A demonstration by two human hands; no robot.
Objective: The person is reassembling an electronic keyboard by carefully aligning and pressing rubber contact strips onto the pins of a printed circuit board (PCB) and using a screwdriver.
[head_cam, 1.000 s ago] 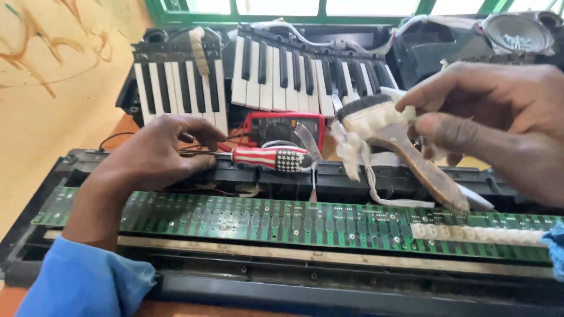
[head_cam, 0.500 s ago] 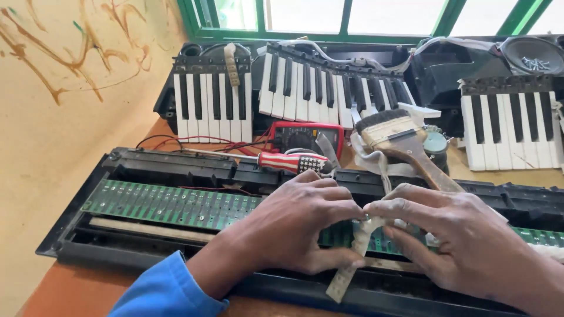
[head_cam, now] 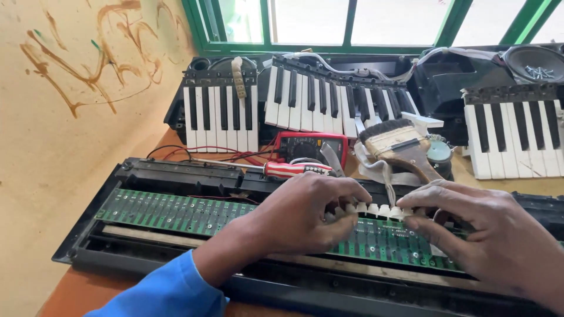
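An opened black keyboard case (head_cam: 147,173) lies across the table with a long green circuit board (head_cam: 170,212) inside. Both hands rest on the board's middle. My left hand (head_cam: 299,214) and my right hand (head_cam: 487,235) pinch the two ends of a white rubber contact strip (head_cam: 376,209) and hold it down on the board. A paintbrush (head_cam: 402,147) with a wooden handle lies just behind my right hand. A red-and-white screwdriver (head_cam: 282,169) lies on the case's back edge, just beyond my left hand.
Behind the case stand a red multimeter (head_cam: 308,147) with red leads and three loose blocks of piano keys (head_cam: 220,117) (head_cam: 329,103) (head_cam: 517,132). A speaker (head_cam: 534,61) sits at the back right. A yellow wall closes the left; a green-framed window is behind.
My right hand has put the paintbrush down behind the case. Both hands have come together over the green board, and the white strip, first dangling, now lies flat on it.
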